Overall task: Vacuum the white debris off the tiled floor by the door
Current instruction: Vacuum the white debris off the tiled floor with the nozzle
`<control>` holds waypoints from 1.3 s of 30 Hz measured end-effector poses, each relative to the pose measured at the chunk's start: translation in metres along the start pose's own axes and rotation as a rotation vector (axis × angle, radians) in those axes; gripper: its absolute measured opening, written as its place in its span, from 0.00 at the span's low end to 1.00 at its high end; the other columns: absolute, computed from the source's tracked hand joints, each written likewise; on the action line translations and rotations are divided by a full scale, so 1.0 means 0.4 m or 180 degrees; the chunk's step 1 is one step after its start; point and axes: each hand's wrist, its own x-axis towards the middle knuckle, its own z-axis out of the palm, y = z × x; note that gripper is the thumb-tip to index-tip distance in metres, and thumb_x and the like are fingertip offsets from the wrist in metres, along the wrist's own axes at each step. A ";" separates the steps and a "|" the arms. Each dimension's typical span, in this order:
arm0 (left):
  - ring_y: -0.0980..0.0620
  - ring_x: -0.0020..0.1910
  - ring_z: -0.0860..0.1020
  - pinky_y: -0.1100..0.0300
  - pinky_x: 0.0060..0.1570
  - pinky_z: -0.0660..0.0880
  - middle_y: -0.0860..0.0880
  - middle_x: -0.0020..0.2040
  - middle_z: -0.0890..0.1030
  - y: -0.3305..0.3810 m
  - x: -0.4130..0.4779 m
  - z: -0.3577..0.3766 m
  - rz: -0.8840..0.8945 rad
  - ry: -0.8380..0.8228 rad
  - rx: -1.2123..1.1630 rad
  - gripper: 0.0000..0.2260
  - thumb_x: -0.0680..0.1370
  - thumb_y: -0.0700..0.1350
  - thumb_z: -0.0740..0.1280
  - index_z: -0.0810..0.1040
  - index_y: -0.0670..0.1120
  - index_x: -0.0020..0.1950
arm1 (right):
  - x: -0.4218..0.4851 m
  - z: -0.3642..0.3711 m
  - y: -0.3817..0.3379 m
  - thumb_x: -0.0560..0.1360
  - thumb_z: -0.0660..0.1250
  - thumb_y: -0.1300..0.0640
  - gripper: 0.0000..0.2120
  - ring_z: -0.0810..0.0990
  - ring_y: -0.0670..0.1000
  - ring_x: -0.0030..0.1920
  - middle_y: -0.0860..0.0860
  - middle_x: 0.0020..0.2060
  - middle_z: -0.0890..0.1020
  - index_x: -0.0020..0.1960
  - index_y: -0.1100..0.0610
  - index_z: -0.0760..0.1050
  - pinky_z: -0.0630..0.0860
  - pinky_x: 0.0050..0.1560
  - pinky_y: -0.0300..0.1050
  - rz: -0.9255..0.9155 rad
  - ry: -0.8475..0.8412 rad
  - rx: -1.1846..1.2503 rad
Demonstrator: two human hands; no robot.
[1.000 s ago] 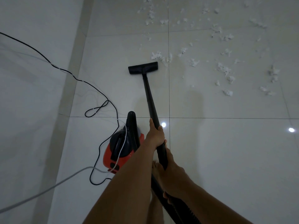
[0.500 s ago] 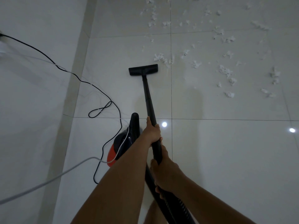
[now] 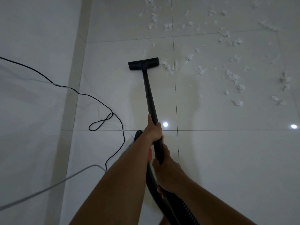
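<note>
Open tiled floor (image 3: 235, 168) spreads ahead and right of the hands; a wall (image 3: 32, 38) edges it on their left. White debris (image 3: 233, 77) lies well ahead and to the right, the nearest clump touching the floor head (image 3: 143, 63). The left hand (image 3: 154, 130) is clamped around the black wand (image 3: 150, 98). The right hand (image 3: 168, 172), just behind, grips its lower end.

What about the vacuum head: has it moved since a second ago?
Yes: the vacuum head pushed forward toward the far grout line, up beside the debris clump.
</note>
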 end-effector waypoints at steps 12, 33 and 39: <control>0.52 0.33 0.77 0.60 0.33 0.77 0.39 0.48 0.79 0.145 0.117 -0.101 0.0069 -0.0036 0.0012 0.31 0.86 0.49 0.52 0.33 0.60 0.80 | 0.126 -0.060 -0.152 0.86 0.53 0.49 0.32 0.81 0.48 0.29 0.54 0.48 0.82 0.81 0.37 0.37 0.76 0.25 0.38 0.0014 0.0062 0.0108; 0.52 0.33 0.77 0.57 0.35 0.78 0.41 0.45 0.79 0.425 0.155 -0.091 -0.0117 -0.0056 -0.0110 0.32 0.86 0.48 0.54 0.35 0.60 0.81 | 0.173 -0.312 -0.295 0.86 0.54 0.49 0.31 0.80 0.48 0.36 0.57 0.53 0.82 0.82 0.41 0.41 0.81 0.40 0.45 -0.0048 0.0060 -0.0031; 0.50 0.38 0.78 0.51 0.53 0.82 0.38 0.55 0.80 0.485 0.196 -0.087 -0.0157 -0.0010 -0.0091 0.32 0.86 0.49 0.54 0.36 0.62 0.80 | 0.202 -0.378 -0.334 0.86 0.54 0.49 0.32 0.81 0.50 0.38 0.57 0.54 0.82 0.82 0.40 0.39 0.83 0.46 0.49 -0.0008 0.0004 -0.0045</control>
